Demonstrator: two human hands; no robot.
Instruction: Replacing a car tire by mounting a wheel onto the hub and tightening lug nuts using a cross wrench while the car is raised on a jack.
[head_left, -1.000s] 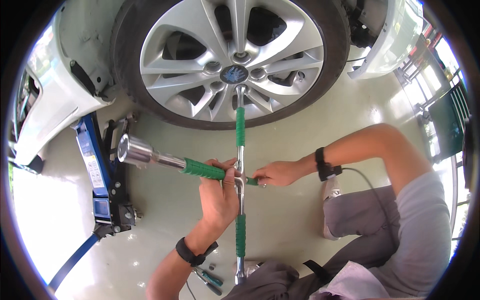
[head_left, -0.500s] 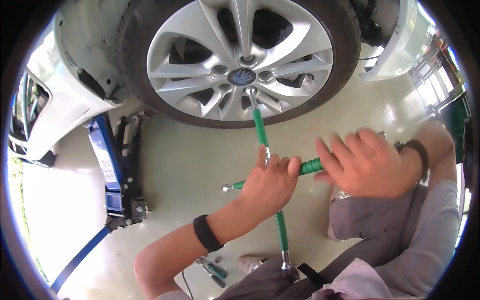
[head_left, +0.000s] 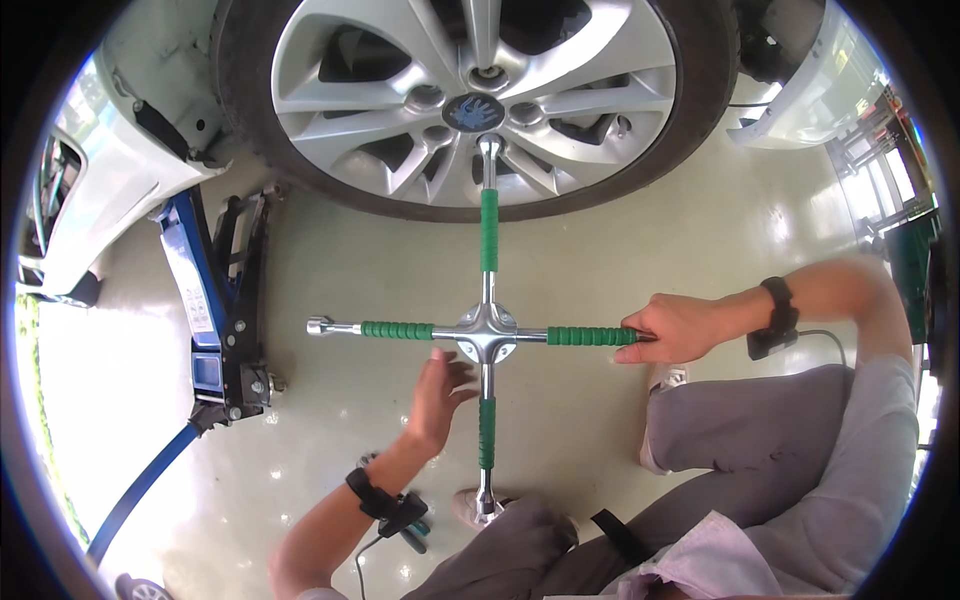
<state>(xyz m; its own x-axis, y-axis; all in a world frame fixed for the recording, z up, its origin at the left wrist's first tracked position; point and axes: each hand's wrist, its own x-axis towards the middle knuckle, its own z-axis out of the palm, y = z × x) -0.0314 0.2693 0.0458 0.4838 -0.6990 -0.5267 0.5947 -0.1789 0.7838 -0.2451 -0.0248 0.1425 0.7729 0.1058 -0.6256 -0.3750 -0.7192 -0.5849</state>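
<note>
A four-way lug wrench (head_left: 487, 333) with green-wrapped arms stretches from the wheel toward my knees. Its far socket sits at a lug-bolt hole below the centre cap of the silver alloy wheel (head_left: 560, 70); the bolt itself is hidden. My right hand (head_left: 680, 328) is closed round the end of the wrench's right arm. Just below the wrench's left arm, close to the hub, my left hand (head_left: 438, 395) has its fingers apart and somewhat curled, holding nothing. The near socket (head_left: 486, 500) hangs above my shoe.
At the left a blue and black floor jack (head_left: 200, 290) stands with its long handle toward me. Hand tools (head_left: 415, 540) lie on the floor, partly covered by my left wrist. White body panels (head_left: 110, 160) flank the tyre (head_left: 250, 110).
The wrench has turned, so its left arm now shows fully and its arms sit square. My left hand has let go of its middle and dropped left. My blurred right hand has closed on the right arm.
</note>
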